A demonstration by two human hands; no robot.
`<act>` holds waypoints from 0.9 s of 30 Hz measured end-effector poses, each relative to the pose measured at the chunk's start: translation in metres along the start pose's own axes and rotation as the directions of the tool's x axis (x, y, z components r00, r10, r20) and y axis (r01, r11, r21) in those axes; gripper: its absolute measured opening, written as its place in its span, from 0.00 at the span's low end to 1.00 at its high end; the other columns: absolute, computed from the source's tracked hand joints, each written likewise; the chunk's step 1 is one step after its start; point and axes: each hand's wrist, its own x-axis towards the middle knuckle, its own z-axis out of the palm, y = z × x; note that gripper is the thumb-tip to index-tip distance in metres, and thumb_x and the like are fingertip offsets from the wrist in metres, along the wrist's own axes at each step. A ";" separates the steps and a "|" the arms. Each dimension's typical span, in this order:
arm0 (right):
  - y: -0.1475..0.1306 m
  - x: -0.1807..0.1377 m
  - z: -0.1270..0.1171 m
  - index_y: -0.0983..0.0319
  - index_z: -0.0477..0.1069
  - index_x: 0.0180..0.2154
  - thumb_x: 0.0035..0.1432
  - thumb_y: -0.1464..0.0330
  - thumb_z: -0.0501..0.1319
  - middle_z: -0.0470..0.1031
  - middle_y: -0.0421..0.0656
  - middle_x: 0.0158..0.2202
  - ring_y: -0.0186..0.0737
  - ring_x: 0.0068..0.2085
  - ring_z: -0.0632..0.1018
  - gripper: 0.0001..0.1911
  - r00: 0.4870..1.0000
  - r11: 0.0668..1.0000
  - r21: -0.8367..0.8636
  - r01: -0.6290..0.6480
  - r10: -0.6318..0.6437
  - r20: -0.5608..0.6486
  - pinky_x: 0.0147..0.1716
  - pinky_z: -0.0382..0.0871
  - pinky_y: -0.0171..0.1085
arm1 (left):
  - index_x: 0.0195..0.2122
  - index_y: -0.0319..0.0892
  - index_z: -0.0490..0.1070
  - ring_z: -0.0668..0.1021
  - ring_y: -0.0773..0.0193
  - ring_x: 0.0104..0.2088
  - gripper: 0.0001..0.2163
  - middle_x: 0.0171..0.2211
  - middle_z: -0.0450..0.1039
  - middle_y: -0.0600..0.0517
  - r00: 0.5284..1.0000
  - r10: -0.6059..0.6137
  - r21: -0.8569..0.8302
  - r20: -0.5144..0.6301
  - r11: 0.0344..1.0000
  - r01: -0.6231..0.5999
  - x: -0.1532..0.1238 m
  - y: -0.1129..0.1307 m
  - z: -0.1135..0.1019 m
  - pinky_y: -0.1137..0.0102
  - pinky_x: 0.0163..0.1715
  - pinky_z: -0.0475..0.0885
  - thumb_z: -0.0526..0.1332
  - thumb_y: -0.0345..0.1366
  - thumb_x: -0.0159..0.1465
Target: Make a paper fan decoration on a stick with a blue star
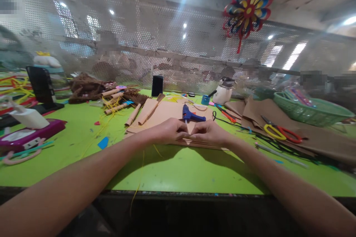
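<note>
My left hand [171, 131] and my right hand [210, 133] meet over the near edge of a stack of brown paper sheets [174, 109]. Thumbs and fingers of both are pinched together, the fingertips almost touching. Whatever lies between them is small and mostly hidden; a pale sliver shows just below the fingertips. Right behind my hands, a blue glue gun [194, 116] rests on the paper. To the left lie rolled brown paper pieces [150, 113] with pleated, fan-like ends.
Scissors [282, 133] lie on brown paper [319, 137] at right, before a green basket [314, 111]. A phone [157, 86] stands at the back, near a white jar [223, 92]. On the left are a purple power strip [30, 137] and yellow strands [101, 127]. A perforated screen [155, 37] rises behind.
</note>
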 end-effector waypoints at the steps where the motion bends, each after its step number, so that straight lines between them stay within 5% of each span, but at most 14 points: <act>1: 0.000 0.000 -0.002 0.67 0.74 0.28 0.51 0.60 0.58 0.71 0.40 0.23 0.31 0.25 0.68 0.15 0.999 1.000 0.010 -0.017 0.017 0.042 0.24 0.58 0.29 | 0.25 0.37 0.70 0.64 0.71 0.22 0.10 0.20 0.66 0.55 1.000 -0.013 -0.004 0.020 1.000 0.013 -0.001 0.000 -0.001 0.76 0.22 0.56 0.55 0.38 0.56; 6: 0.004 0.000 -0.007 0.67 0.74 0.31 0.53 0.59 0.56 0.70 0.40 0.24 0.31 0.25 0.66 0.18 0.975 0.997 0.056 -0.050 0.037 0.219 0.25 0.57 0.30 | 0.25 0.38 0.68 0.66 0.71 0.21 0.12 0.20 0.67 0.55 0.988 -0.049 -0.122 0.147 0.990 0.067 -0.002 0.000 -0.001 0.76 0.23 0.58 0.54 0.42 0.57; 11: 0.004 0.000 -0.009 0.67 0.74 0.30 0.50 0.56 0.57 0.69 0.39 0.24 0.30 0.25 0.65 0.19 0.961 0.991 0.102 -0.083 0.052 0.273 0.25 0.57 0.30 | 0.26 0.39 0.67 0.66 0.70 0.21 0.14 0.18 0.65 0.55 0.979 -0.060 -0.153 0.197 0.984 0.091 -0.003 -0.001 -0.002 0.76 0.22 0.58 0.54 0.46 0.57; 19: 0.009 0.002 -0.017 0.67 0.69 0.23 0.48 0.57 0.60 0.62 0.36 0.19 0.28 0.22 0.61 0.18 0.975 0.989 0.077 -0.125 0.109 0.195 0.21 0.52 0.30 | 0.18 0.39 0.60 0.59 0.73 0.18 0.15 0.14 0.57 0.59 0.994 -0.085 -0.150 0.069 0.984 0.094 -0.002 -0.012 -0.004 0.75 0.19 0.52 0.56 0.45 0.55; 27: 0.017 -0.001 -0.023 0.66 0.67 0.26 0.49 0.58 0.60 0.62 0.35 0.20 0.27 0.23 0.62 0.16 0.994 0.964 0.258 -0.071 0.047 0.097 0.23 0.54 0.30 | 0.31 0.38 0.66 0.68 0.71 0.21 0.10 0.19 0.67 0.56 0.985 0.020 -0.360 0.171 0.932 0.044 -0.004 -0.021 -0.012 0.75 0.25 0.60 0.55 0.41 0.58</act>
